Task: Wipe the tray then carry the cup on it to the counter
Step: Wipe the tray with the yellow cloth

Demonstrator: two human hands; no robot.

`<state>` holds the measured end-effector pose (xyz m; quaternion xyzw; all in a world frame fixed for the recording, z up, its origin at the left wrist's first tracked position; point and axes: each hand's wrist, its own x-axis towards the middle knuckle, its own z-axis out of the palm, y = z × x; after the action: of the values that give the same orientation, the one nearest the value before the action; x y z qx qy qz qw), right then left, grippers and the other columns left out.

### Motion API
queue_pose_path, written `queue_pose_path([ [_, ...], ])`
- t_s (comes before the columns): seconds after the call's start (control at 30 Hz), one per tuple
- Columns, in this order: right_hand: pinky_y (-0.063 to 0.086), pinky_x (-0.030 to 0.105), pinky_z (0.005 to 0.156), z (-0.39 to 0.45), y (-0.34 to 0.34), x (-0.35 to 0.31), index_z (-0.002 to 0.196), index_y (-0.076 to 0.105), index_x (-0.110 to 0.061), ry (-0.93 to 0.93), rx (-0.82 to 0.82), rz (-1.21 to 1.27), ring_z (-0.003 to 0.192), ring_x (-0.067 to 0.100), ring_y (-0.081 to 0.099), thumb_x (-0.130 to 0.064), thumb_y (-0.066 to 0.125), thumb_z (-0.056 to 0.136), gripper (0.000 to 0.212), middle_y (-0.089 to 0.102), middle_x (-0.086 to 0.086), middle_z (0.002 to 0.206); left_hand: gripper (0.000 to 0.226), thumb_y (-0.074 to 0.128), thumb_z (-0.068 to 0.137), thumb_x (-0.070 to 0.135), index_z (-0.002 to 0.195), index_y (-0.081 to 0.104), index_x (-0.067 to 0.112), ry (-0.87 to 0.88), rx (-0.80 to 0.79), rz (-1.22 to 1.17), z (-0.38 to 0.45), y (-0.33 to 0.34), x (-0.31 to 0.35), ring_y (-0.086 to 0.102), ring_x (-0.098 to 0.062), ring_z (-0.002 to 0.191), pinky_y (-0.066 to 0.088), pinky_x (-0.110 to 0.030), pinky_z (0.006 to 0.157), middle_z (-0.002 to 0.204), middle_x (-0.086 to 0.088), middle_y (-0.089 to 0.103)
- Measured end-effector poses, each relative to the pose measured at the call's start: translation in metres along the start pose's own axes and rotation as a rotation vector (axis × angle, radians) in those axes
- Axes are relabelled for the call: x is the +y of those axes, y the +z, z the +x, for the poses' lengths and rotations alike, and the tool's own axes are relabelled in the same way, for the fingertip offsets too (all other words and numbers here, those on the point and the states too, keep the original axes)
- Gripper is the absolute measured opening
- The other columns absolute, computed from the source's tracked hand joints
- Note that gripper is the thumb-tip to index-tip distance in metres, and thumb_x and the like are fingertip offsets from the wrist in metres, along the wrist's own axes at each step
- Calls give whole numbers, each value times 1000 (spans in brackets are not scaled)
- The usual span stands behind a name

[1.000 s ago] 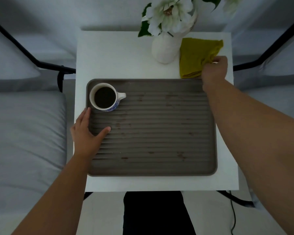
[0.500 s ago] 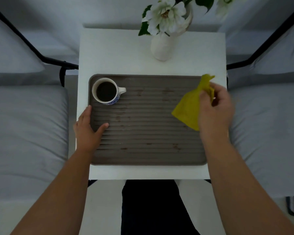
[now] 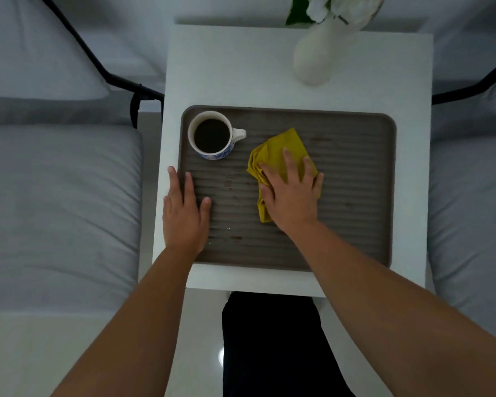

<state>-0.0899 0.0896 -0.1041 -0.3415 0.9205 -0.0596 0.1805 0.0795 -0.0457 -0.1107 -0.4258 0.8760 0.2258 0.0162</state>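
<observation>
A grey ribbed tray lies flat on a small white table, with brown spots showing on its ridges, mostly between the two hands and toward the near edge. In the tray's far left corner stands a white cup with a blue pattern near its base, upright, filled with dark liquid, its handle pointing right.

The right hand lies palm-down on a crumpled yellow cloth near the middle of the tray – fingers spread and fairly straight, pressing the cloth flat against the ridges rather than curling round it. The cloth sticks out past the fingertips on the far side and past the thumb on the left; it sits just right of the cup, not touching it.

The left hand rests open on the tray's left edge – fingers straight along the rim, thumb laid on the ribbed surface, holding nothing.

At the far right of the table stands a white vase with white flowers and green leaves. Grey cushioned seats with black frames flank the table on both sides
</observation>
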Motion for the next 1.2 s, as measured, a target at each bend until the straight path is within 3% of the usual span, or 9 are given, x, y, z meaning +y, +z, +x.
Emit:
queue_pose_path([
  [0.1,22,64,105,8,0,-10,132,43,-42,2,36,-11,136,41,23,-44,42,90,42,25,0,156,53,37,100,15,151,21,11,-44,104,-157,2,0,1,22,-21,145,27,-33,113,162,-4,10],
  [0.2,29,56,98,20,1,-25,140,35,-37,-63,32,-5,130,36,32,-36,44,88,53,30,-3,153,59,38,92,-6,148,30,8,-76,201,-171,5,0,-3,40,-32,131,29,-35,111,150,-13,39],
  [0.3,31,50,93,31,-3,-12,139,38,-36,-31,45,18,122,36,37,-31,49,85,55,36,-2,149,65,39,86,-11,147,33,9,-105,234,-204,5,0,-8,49,-33,112,39,-32,99,132,-19,49],
  [0.4,32,49,93,30,-12,35,133,46,-39,226,132,39,117,38,40,-26,53,79,56,39,-3,147,69,40,85,-13,148,34,14,-102,215,-265,4,0,-12,48,-22,97,32,-11,86,119,-18,46],
  [0.57,32,55,94,31,-25,66,132,48,-35,683,247,156,121,40,36,-27,52,82,50,34,-4,150,67,42,87,-11,147,35,16,-94,213,-303,3,2,-15,43,-14,93,27,1,83,113,-17,46],
  [0.63,28,56,97,41,-23,34,133,47,-34,591,216,162,126,40,33,-32,51,83,50,33,-2,151,66,42,87,-10,147,35,16,-91,216,-315,4,4,-15,44,-15,93,25,7,81,112,-17,46],
  [0.8,29,53,96,52,-4,-34,134,43,-39,68,55,74,129,35,30,-25,52,86,51,32,-4,150,60,40,92,-5,147,36,18,-97,223,-333,4,5,-18,43,-13,93,26,9,79,109,-10,43],
  [1.07,29,55,96,60,-37,68,126,50,-39,611,205,179,125,37,33,-6,49,79,57,35,-7,147,57,39,95,-1,147,36,20,-146,206,-368,4,2,-14,41,-8,88,24,10,78,106,0,37],
  [1.2,24,56,101,75,-33,25,134,44,-37,405,91,121,132,36,26,-4,48,80,64,29,-2,153,56,40,95,-1,147,35,19,-113,187,-362,4,3,-18,40,-8,89,24,8,78,106,0,37],
])
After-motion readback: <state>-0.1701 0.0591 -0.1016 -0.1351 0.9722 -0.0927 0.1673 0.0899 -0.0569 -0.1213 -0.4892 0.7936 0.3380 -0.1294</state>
